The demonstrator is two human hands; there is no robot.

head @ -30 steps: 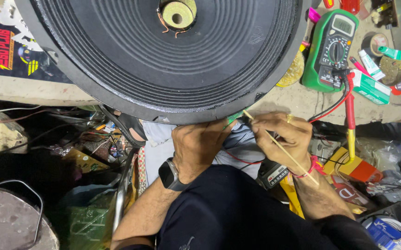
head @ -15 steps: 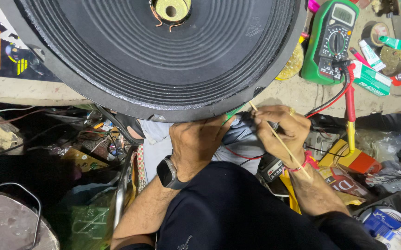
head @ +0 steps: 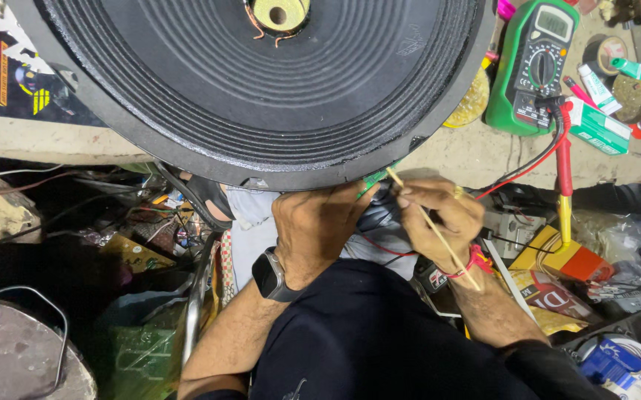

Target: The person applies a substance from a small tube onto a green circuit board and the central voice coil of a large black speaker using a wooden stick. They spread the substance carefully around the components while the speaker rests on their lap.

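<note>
Two hands work at the near rim of a big black speaker cone.

The large speaker cone (head: 261,89) lies face-up on the bench, its rim overhanging the near edge. The left hand (head: 313,226), a smartwatch (head: 270,275) on its wrist, curls closed under the rim, fingers tucked out of sight, so what it grips cannot be told. The right hand (head: 439,215) pinches a thin wooden stick (head: 431,226), its tip near a small green part (head: 371,182) at the rim. A green multimeter (head: 531,67) lies to the right, its red probe (head: 563,174) beside it.
</note>
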